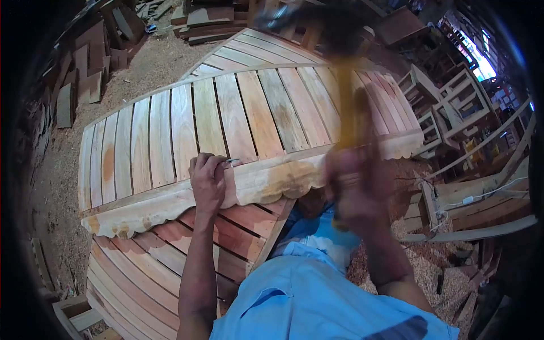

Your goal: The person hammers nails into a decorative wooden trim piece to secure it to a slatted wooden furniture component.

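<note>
Left hand [208,180] pinches a nail [233,161] between fingertips, holding it at the top edge of the scalloped rail [266,182] that runs across the slatted panel [226,122]. Right hand [356,190] is clenched round the handle of a hammer [347,102], blurred, raised up and off to the right of the pinching hand, its head [277,17] high above the slats. To my eye the strike wants a light first tap, the nail kept square to the rail and the fingertips low on the shank, clear of the head. From the left hand the nail sits just past the fingertips, to their right, touching the wood; whether its point has bitten in, I cannot tell. The hammer hangs well apart from it, up and right. Beneath the left forearm a second slatted panel [170,260] lies, darker and redder, and sawdust [62,198] covers the floor off to that hand's left.
</note>
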Demonstrator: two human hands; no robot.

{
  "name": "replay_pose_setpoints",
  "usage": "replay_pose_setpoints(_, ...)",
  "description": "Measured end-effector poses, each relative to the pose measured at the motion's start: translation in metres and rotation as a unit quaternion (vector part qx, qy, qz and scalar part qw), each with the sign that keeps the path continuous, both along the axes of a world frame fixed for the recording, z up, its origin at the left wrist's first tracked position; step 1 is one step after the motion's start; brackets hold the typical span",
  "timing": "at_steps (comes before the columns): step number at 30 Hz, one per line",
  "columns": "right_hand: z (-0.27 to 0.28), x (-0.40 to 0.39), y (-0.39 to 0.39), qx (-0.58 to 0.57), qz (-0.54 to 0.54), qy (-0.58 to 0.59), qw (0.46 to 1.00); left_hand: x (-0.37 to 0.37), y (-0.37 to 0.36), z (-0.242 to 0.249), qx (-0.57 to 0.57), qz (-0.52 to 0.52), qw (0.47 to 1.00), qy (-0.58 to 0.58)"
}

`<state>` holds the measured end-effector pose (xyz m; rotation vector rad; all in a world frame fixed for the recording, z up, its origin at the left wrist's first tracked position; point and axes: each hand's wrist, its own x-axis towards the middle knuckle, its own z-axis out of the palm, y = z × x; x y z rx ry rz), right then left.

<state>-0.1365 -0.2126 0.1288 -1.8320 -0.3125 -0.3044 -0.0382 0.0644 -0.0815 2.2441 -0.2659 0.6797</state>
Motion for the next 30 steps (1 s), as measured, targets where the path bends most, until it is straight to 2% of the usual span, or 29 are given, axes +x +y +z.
replay_pose_setpoints(2, 0.024, 0.010, -0.017, 0.131, 0.042, -0.098, 0.986, 0.004, -0.005, 0.001, 0.014, -0.010, 1.000, 0.002)
replay_pose_setpoints(7, 0.043, 0.024, -0.006, 0.123, 0.037, -0.229, 0.965, 0.003, -0.005, 0.002, 0.027, -0.005, 1.000, 0.013)
replay_pose_setpoints(9, -0.015, 0.025, 0.003, -0.003, -0.020, -0.198, 0.980, 0.001, -0.005, 0.001, 0.029, -0.006, 1.000, 0.009)
replay_pose_setpoints(11, -0.099, 0.017, 0.012, -0.160, -0.013, -0.067, 0.985, 0.003, -0.003, 0.000, 0.030, -0.005, 0.999, -0.009)
replay_pose_setpoints(12, -0.132, 0.009, 0.016, -0.207, 0.011, 0.010, 0.978, 0.002, -0.004, 0.002, 0.025, -0.012, 1.000, -0.008)
replay_pose_setpoints(13, -0.150, 0.005, 0.020, -0.205, 0.015, 0.042, 0.978, -0.001, -0.001, -0.003, 0.038, -0.023, 0.999, -0.009)
replay_pose_setpoints(15, -0.140, 0.006, 0.022, -0.178, 0.004, 0.019, 0.984, 0.008, -0.001, -0.010, 0.041, -0.002, 0.998, -0.036)
replay_pose_setpoints(16, -0.119, 0.004, 0.023, -0.149, -0.017, 0.014, 0.989, -0.008, 0.001, -0.012, 0.018, -0.002, 1.000, -0.013)
replay_pose_setpoints(18, -0.061, 0.015, 0.022, -0.104, -0.049, -0.037, 0.993, 0.006, 0.001, -0.006, -0.044, 0.035, 0.998, -0.021)
replay_pose_setpoints(20, 0.012, -0.002, -0.001, 0.021, -0.001, 0.014, 1.000, 0.000, 0.000, -0.003, 0.013, 0.014, 1.000, -0.008)
replay_pose_setpoints(22, 0.066, 0.005, -0.014, 0.114, 0.014, -0.114, 0.987, 0.003, -0.003, -0.001, 0.031, 0.005, 0.999, 0.005)
replay_pose_setpoints(24, 0.077, 0.008, -0.011, 0.127, -0.025, -0.224, 0.966, 0.004, -0.003, -0.001, 0.042, 0.001, 0.999, 0.004)
replay_pose_setpoints(27, 0.067, 0.012, -0.005, 0.138, -0.014, -0.281, 0.950, 0.002, -0.002, 0.000, 0.046, 0.000, 0.999, 0.005)
replay_pose_setpoints(30, -0.033, 0.004, -0.004, -0.117, -0.083, -0.153, 0.978, 0.000, -0.004, 0.000, 0.038, -0.007, 0.999, -0.001)
